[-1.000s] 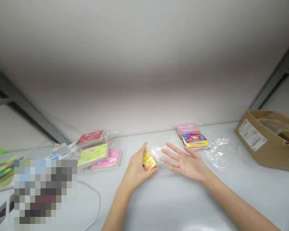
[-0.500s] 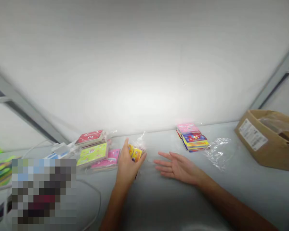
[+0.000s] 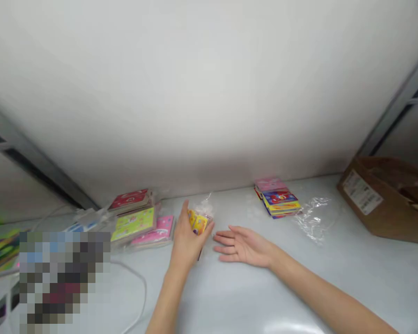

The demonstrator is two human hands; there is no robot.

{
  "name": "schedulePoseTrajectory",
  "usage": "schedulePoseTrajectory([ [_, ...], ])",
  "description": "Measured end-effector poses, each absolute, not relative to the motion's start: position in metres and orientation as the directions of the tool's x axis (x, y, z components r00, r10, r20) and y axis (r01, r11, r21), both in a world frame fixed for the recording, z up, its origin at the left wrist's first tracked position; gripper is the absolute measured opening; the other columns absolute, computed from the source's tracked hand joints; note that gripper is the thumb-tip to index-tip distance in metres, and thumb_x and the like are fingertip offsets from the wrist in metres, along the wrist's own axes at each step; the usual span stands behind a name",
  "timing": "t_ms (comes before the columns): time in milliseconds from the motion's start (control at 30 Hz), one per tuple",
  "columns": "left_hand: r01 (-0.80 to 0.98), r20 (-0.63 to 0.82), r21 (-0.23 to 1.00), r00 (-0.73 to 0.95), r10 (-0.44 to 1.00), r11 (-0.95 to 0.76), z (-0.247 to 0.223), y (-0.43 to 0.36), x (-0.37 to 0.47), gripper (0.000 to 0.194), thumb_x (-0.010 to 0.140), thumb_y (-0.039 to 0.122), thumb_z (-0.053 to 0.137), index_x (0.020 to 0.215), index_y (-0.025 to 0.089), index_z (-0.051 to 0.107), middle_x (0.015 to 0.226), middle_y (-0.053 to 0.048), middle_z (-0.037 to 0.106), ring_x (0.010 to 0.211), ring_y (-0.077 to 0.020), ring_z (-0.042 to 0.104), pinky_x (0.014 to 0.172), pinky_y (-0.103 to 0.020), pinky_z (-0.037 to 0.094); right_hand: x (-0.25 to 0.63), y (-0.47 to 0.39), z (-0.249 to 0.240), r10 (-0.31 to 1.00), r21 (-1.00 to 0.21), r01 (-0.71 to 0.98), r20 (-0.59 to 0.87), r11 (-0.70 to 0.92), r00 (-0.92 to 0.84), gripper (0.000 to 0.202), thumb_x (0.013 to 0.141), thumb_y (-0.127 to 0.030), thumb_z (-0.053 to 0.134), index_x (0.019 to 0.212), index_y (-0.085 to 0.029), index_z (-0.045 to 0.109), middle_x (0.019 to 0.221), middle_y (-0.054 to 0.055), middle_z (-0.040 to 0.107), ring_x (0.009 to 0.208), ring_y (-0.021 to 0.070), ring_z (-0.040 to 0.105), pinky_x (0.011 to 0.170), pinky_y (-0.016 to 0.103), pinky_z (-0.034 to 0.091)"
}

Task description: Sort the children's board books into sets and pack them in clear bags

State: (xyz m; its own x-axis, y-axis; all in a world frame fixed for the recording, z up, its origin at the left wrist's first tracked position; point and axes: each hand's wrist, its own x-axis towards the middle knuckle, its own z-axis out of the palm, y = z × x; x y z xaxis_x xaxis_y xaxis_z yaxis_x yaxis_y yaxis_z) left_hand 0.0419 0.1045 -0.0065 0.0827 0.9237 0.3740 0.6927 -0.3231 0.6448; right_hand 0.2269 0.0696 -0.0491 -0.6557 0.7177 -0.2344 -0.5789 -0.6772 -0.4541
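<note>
My left hand (image 3: 187, 241) grips a small yellow pack of cards (image 3: 199, 221) in clear plastic, thumb on its right side and fingers at its left. Just to the right, my right hand (image 3: 244, 246) has its palm partly up and its fingers spread, holding nothing. Left of my left hand lie plastic-wrapped packs: a red one (image 3: 129, 199), a lime green one (image 3: 134, 223) and a pink one (image 3: 162, 230). Beyond my right hand sits a loose stack of pink, blue and yellow cards (image 3: 280, 198).
Crumpled clear plastic (image 3: 313, 220) lies beside the card stack on the grey table (image 3: 230, 292). An open cardboard box (image 3: 386, 208) stands at the right. A white cable (image 3: 144, 287) curves across the left side, near bright green items (image 3: 3, 246). A pale wall rises behind.
My right hand has moved left, closer to the yellow pack and my left hand. My left hand keeps its hold, shifted slightly right in view. The lighting has changed.
</note>
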Motion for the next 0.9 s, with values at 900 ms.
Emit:
schedulePoseTrajectory([
  [900, 0.733, 0.378, 0.607, 0.074, 0.923, -0.307, -0.011, 0.109, 0.036, 0.087, 0.073, 0.048, 0.061, 0.141, 0.014, 0.018, 0.132, -0.018, 0.046, 0.122, -0.0309, 0.045, 0.099, -0.047, 0.038, 0.215, 0.071, -0.049, 0.696, -0.374, -0.594, -0.275, -0.713, -0.663, 0.026, 0.083, -0.027, 0.054, 0.102, -0.011, 0.06, 0.107, 0.009, 0.065, 0.099, 0.016, 0.061, 0.096, 0.033, 0.036],
])
